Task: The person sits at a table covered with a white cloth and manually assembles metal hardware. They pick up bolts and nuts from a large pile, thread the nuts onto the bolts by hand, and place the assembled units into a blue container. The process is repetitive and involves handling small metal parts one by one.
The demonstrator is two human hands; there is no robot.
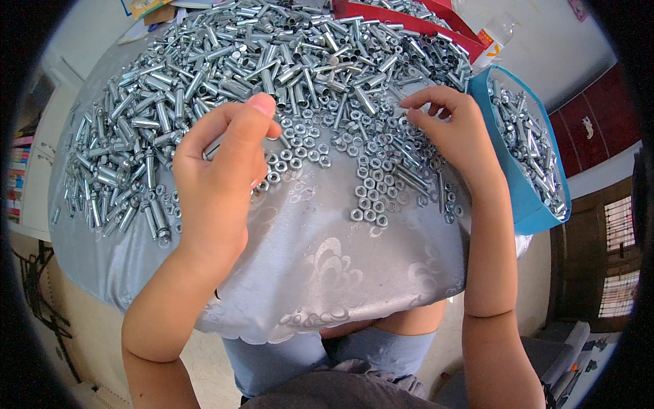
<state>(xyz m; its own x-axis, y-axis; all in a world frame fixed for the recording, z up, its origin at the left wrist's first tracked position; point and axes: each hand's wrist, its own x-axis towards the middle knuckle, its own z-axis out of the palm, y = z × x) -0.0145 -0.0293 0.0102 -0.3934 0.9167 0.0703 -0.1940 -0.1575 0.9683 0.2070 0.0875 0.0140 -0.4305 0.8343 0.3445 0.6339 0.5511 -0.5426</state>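
Observation:
My left hand [228, 153] is raised over the near left part of a large metal pile, fingers curled and thumb pressed on top. Slivers of silver metal show beside its fingers, but I cannot make out whether they are held or lie behind. My right hand [449, 129] hovers above loose hex nuts [371, 184] at the right, its thumb and forefinger apart with nothing visible between them. Silver metal sleeves [272, 65] are heaped across the far side. Bolts fitted with sleeves [153, 163] lie to the left, and slim threaded bolts [412, 178] rest among the nuts.
At the right edge stands a blue box [528, 204] filled with bolts. Behind it are a red box [415, 27] of metal parts and a clear plastic bottle [497, 34]. A shiny patterned grey cloth [327, 273] covers the table, its scalloped edge hanging above my lap.

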